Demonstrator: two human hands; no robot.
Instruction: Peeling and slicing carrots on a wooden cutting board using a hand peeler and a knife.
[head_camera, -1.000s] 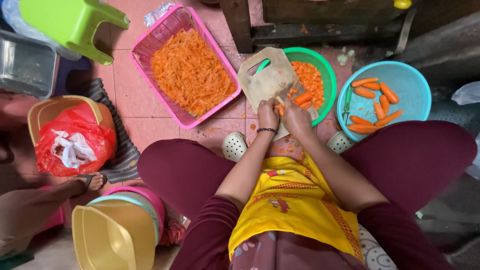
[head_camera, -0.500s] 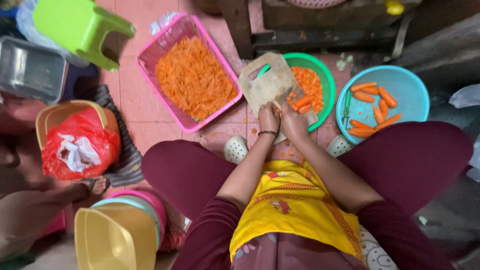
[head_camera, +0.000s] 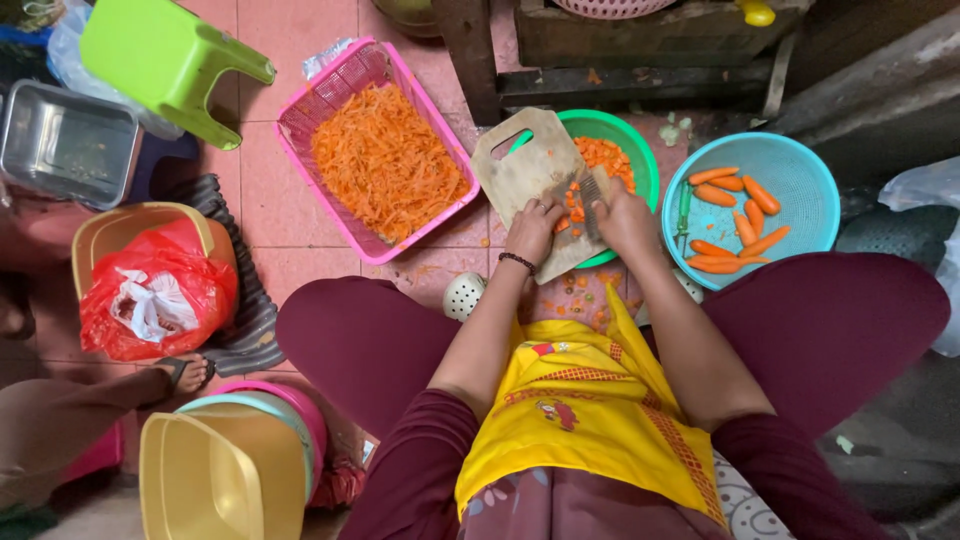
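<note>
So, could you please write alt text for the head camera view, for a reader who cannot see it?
Seen from above, a seated person cuts carrot pieces on a wooden cutting board: the right hand grips a knife, the left hand steadies the pieces. Around it stand a pink basket of shredded carrot, a green bowl and a blue basket of whole carrots.

Two hands at work: left hand (head_camera: 533, 226), right hand (head_camera: 622, 216); one wooden cutting board (head_camera: 520, 172); one knife (head_camera: 590, 193); one green bowl (head_camera: 622, 130); one blue basin (head_camera: 806, 180), roughly nine whole carrots (head_camera: 740, 215); one pink basket (head_camera: 345, 80); one green stool (head_camera: 165, 55); one red bag (head_camera: 190, 290)
</note>
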